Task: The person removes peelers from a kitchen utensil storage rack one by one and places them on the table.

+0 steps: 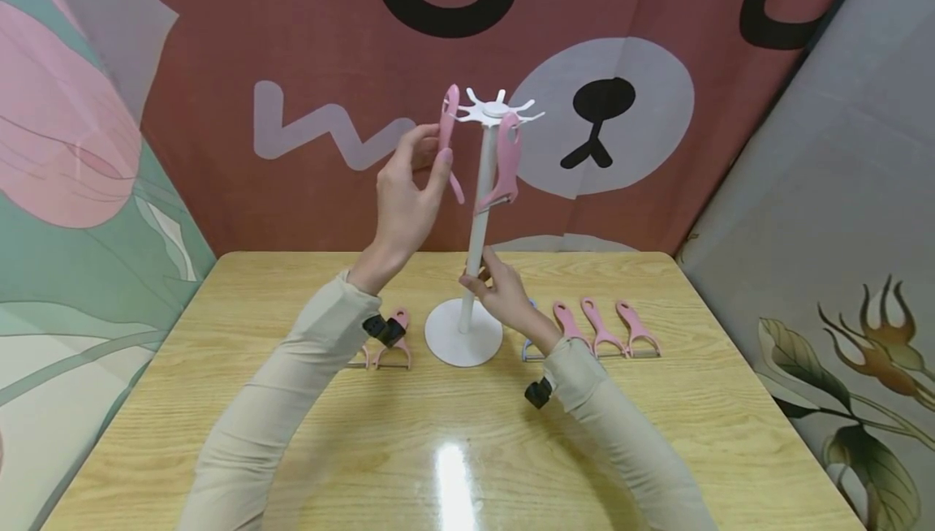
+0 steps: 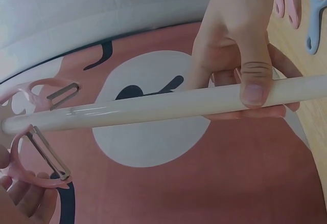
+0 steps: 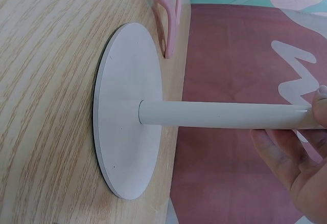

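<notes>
A white rack (image 1: 478, 214) stands on a round base (image 3: 127, 147), with a ring of hooks (image 1: 497, 111) at its top. At the left of the hooks my left hand (image 1: 405, 202) pinches a pink peeler (image 1: 450, 109) by its handle, thumb in front. The peeler's handle end is level with the hooks; whether a hook passes through its hole I cannot tell. Another pink peeler (image 1: 509, 153) hangs from a front hook, blade down. My right hand (image 1: 507, 295) grips the pole (image 2: 168, 109) low down, thumb and fingers on opposite sides.
Right of the base, a blue peeler (image 1: 527, 350), partly hidden by the right arm, lies beside several pink peelers (image 1: 597, 328). Left of it lie more pink peelers (image 1: 394, 352), partly behind the left wrist. A patterned cloth (image 1: 329, 28) hangs behind the wooden table (image 1: 380, 450).
</notes>
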Action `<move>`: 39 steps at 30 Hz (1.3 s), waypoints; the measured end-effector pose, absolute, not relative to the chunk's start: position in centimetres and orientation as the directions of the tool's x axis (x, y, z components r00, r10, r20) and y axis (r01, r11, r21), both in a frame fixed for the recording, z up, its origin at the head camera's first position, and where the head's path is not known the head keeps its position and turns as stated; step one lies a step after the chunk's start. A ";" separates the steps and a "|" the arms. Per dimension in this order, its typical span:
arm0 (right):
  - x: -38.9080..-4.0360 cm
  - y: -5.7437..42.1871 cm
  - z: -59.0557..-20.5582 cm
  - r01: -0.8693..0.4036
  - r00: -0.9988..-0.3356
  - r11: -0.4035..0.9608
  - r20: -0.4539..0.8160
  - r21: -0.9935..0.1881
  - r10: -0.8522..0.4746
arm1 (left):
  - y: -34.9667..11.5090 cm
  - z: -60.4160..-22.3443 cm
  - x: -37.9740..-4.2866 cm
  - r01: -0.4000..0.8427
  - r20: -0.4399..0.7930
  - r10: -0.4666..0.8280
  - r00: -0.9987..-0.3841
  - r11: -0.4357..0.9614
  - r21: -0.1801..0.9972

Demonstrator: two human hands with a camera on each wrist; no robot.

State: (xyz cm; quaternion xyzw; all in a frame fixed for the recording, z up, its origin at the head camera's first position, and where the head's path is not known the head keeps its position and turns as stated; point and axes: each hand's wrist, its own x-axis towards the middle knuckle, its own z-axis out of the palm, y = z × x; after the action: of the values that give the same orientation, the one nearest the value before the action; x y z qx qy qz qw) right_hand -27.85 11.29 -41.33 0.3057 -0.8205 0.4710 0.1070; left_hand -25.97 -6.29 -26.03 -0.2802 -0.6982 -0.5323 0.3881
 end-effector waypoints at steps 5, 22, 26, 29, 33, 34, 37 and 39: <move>-27.9 11.3 -41.3 -0.614 -0.782 0.361 0.477 -0.702 -0.402 | -6.4 -26.2 -26.0 0.803 0.843 -0.034 -0.537 0.283 0.524; -27.7 11.2 -41.2 -0.609 -0.786 0.371 0.471 -0.701 -0.400 | -7.0 -26.5 -25.7 0.796 0.840 -0.066 -0.538 0.287 0.532; -27.7 11.3 -41.2 -0.615 -0.781 0.366 0.476 -0.698 -0.405 | -7.1 -26.5 -25.8 0.801 0.844 -0.066 -0.532 0.284 0.527; -27.8 11.3 -41.3 -0.622 -0.776 0.373 0.479 -0.689 -0.410 | -7.2 -26.6 -25.8 0.801 0.844 -0.073 -0.531 0.280 0.528; -27.8 11.3 -41.4 -0.629 -0.771 0.380 0.483 -0.678 -0.414 | -7.3 -26.8 -25.9 0.797 0.839 -0.081 -0.538 0.274 0.538; -27.9 11.3 -41.4 -0.630 -0.771 0.381 0.484 -0.677 -0.415 | -7.3 -26.8 -25.9 0.797 0.838 -0.083 -0.539 0.271 0.540; -27.9 11.3 -41.4 -0.623 -0.775 0.383 0.477 -0.682 -0.414 | -7.5 -27.0 -25.9 0.795 0.835 -0.081 -0.544 0.270 0.544; -27.8 11.3 -41.4 -0.620 -0.778 0.385 0.473 -0.683 -0.413 | -7.6 -27.2 -25.9 0.792 0.832 -0.080 -0.548 0.268 0.548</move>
State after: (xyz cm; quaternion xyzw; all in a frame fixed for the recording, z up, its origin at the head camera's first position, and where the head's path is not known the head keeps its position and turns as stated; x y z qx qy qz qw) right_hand -27.85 11.29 -41.41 0.3133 -0.8246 0.4574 0.1129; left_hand -25.89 -7.64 -27.17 -0.2583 -0.6893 -0.5469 0.3988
